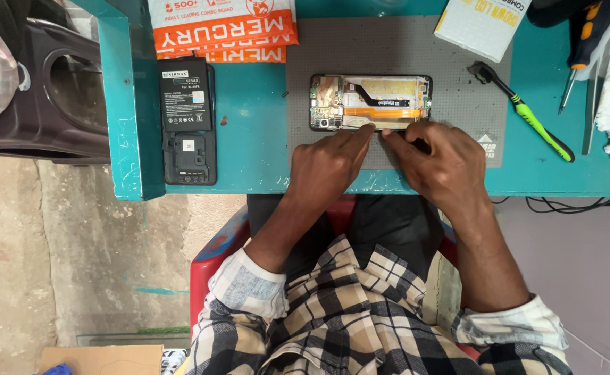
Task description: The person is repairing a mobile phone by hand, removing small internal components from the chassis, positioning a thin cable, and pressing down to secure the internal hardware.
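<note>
Looking down from my head, the opened phone (370, 103), back cover off with its board and orange ribbon bared, lies lengthwise on the grey work mat (450, 66) on the teal table (249, 149), and both my hands sit at its near edge. My left hand (329, 163) is loosely curled with the forefinger stretched to touch the phone's near rim, holding nothing; my right hand (438, 160) pinches its fingertips together at that same rim, though I cannot tell whether anything is between them. A black battery (186, 94) rests on a phone back cover (189, 156) well left, and a green-handled brush (527, 114) lies to the right.
</note>
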